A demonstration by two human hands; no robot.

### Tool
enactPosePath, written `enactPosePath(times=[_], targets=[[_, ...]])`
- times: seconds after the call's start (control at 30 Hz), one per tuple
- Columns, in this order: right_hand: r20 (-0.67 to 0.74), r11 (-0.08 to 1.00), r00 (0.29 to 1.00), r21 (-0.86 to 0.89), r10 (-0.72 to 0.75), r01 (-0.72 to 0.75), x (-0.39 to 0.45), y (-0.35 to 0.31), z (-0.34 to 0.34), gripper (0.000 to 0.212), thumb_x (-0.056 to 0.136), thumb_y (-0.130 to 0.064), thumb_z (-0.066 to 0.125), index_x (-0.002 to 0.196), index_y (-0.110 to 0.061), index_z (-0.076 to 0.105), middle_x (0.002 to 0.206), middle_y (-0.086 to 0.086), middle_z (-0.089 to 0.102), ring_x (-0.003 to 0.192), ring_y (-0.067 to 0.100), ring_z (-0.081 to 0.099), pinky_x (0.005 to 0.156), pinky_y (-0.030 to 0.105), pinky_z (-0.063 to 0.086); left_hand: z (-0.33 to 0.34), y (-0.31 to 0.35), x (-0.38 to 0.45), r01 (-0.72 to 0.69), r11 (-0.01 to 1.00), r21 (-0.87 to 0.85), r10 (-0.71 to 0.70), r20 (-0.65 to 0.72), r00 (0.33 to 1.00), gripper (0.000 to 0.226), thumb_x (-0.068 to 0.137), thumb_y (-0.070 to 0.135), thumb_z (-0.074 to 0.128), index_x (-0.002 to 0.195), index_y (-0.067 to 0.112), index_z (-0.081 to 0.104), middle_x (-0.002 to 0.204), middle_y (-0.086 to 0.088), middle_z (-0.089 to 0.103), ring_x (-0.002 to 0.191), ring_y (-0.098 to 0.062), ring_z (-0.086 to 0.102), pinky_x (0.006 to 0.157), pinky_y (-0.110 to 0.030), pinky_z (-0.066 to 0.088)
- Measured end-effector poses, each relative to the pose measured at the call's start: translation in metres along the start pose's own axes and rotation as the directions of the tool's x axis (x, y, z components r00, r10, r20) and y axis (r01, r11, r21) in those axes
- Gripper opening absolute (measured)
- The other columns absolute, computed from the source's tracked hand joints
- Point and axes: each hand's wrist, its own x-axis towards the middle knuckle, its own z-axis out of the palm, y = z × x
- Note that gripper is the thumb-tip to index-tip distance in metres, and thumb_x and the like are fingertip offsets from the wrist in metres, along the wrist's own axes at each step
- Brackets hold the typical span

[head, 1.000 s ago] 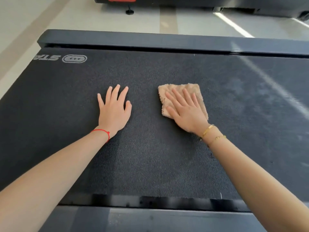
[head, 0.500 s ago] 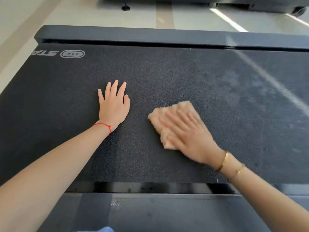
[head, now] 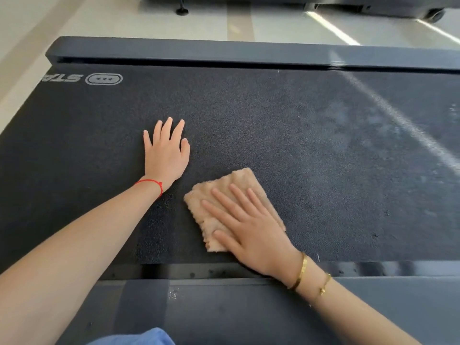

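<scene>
Head view: the right hand (head: 251, 227) lies flat on a tan cloth (head: 239, 179) in the lower middle of the frame. Its fingers (head: 240, 194) are straight and slightly spread, pressing the cloth down onto the black belt (head: 298, 145) and pointing toward the upper left. The cloth is folded into a rough rectangle. Its near corner sits just above the belt's lower edge, and its far corner pokes out past the fingertips. Two gold bracelets (head: 300, 272) ring the right wrist.

The left hand (head: 165, 155) rests palm down on bare belt, up and left of the cloth, near it but not touching. Its fingers (head: 166, 130) are straight and close together, with the thumb out to the right. It holds nothing. A red string (head: 149, 181) circles that wrist.

A white logo (head: 104, 79) is printed on the belt at the upper left, and a pale streak (head: 398, 120) crosses the belt at the right. A dark rail (head: 224, 52) runs along the top of the belt and another (head: 249, 307) along the bottom. Pale floor (head: 99, 18) fills the top of the frame. A bit of blue fabric (head: 146, 338) shows at the bottom edge.
</scene>
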Motion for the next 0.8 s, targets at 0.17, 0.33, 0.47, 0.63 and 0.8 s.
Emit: enactPosePath(times=[0.17, 0.33, 0.47, 0.63, 0.8], targets=[[-0.037, 0.921, 0.922, -0.052, 0.384, -0.386, 0.015, 0.082, -0.019, 0.054, 0.104, -0.051, 0.026, 0.154, -0.045, 0.010, 0.163, -0.018, 0.005, 0.153, 0.021, 0.000, 0.122, 0.040, -0.006, 0.001, 0.003, -0.003, 0.019, 1.000, 0.015, -0.019, 0.018, 1.000, 0.053, 0.105, 0.032, 0.029, 0.157, 0.022, 0.022, 0.164, -0.007, 0.019, 0.152, -0.027, 0.011, 0.122, -0.054, 0.006], [-0.018, 0.890, 0.890, -0.011, 0.455, -0.455, 0.050, 0.072, -0.020, 0.055, 0.104, -0.049, 0.021, 0.156, -0.040, 0.006, 0.165, -0.013, -0.003, 0.152, 0.027, -0.008, 0.121, 0.048, -0.009, 0.004, 0.005, -0.009, 0.021, 0.999, 0.034, -0.022, 0.030, 0.999, 0.055, 0.105, 0.034, 0.028, 0.157, 0.022, 0.019, 0.164, -0.008, 0.017, 0.152, -0.028, 0.010, 0.122, -0.054, 0.006], [0.037, 0.991, 0.990, -0.033, 0.133, -0.132, 0.012, 0.023, -0.008, 0.055, 0.104, -0.051, 0.021, 0.156, -0.041, 0.007, 0.164, -0.016, -0.002, 0.153, 0.025, -0.007, 0.122, 0.046, -0.006, 0.004, 0.005, -0.012, 0.006, 0.999, 0.032, -0.006, 0.010, 1.000, 0.055, 0.104, 0.032, 0.032, 0.157, 0.021, 0.022, 0.164, -0.010, 0.020, 0.152, -0.030, 0.012, 0.122, -0.056, 0.008], [-0.004, 0.975, 0.977, -0.060, 0.212, -0.212, -0.032, 0.053, -0.013, 0.053, 0.102, -0.056, 0.017, 0.154, -0.047, 0.009, 0.163, -0.020, 0.003, 0.153, 0.016, -0.002, 0.123, 0.038, -0.004, 0.003, 0.004, -0.012, 0.002, 1.000, 0.029, -0.002, 0.018, 1.000, 0.055, 0.104, 0.034, 0.031, 0.157, 0.021, 0.020, 0.164, -0.010, 0.018, 0.152, -0.030, 0.010, 0.122, -0.056, 0.007], [-0.029, 0.795, 0.795, 0.011, 0.606, -0.606, 0.004, 0.119, -0.034, 0.053, 0.104, -0.050, 0.021, 0.154, -0.047, 0.003, 0.164, -0.018, -0.002, 0.153, 0.022, -0.007, 0.122, 0.043, -0.009, 0.000, 0.007, -0.014, 0.011, 0.999, 0.034, -0.012, 0.031, 0.999, 0.055, 0.104, 0.032, 0.032, 0.157, 0.018, 0.021, 0.164, -0.013, 0.017, 0.152, -0.032, 0.009, 0.121, -0.058, 0.006]])
